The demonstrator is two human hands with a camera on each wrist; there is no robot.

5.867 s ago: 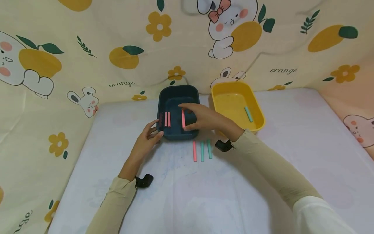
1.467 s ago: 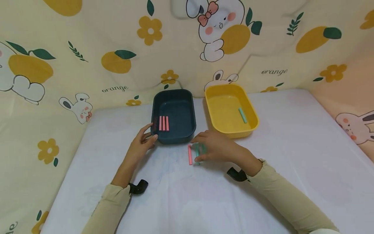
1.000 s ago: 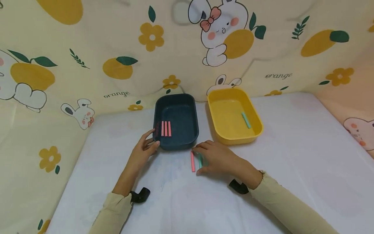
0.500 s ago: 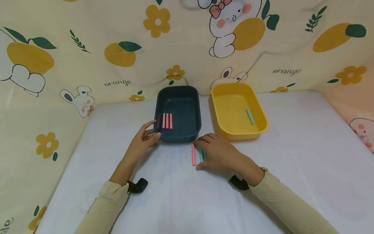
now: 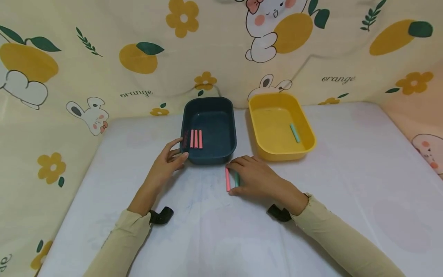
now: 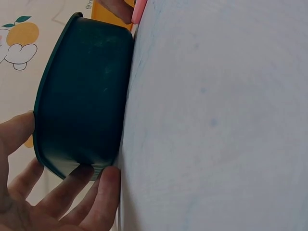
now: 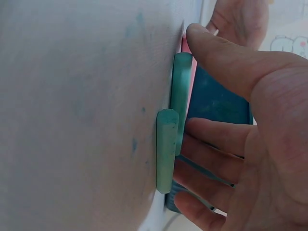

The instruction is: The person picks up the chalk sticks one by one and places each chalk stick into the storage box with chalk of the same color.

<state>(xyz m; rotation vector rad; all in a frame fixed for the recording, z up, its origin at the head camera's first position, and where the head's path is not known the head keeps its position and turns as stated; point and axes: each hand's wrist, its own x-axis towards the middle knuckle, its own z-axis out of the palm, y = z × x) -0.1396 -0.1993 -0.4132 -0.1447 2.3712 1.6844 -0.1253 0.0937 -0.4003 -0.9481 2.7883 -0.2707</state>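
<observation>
My left hand (image 5: pixel 178 151) holds the near-left corner of the dark blue tray (image 5: pixel 221 115), thumb on the rim and fingers against the wall; the left wrist view shows that tray (image 6: pixel 82 96) and hand (image 6: pixel 57 168) close up. Three pink sticks (image 5: pixel 195 139) lie in the tray. In front of it my right hand (image 5: pixel 242 177) covers two teal sticks (image 7: pixel 167 149) lying on the table. Thumb and fingers bracket the farther teal stick (image 7: pixel 182 91). A pink stick (image 5: pixel 227 179) lies just left of that hand, untouched.
A yellow tray (image 5: pixel 263 104) stands right of the blue one with one teal stick (image 5: pixel 294 132) inside. The table top (image 5: pixel 346 173) is white. A printed fabric wall (image 5: pixel 104 57) closes the back and both sides. Black wrist mounts (image 5: pixel 160 215) sit under both sleeves.
Since the oldest frame my right hand left a third pink stick in the blue tray and came down onto the teal sticks. Over the last second it barely moved; the left hand stayed.
</observation>
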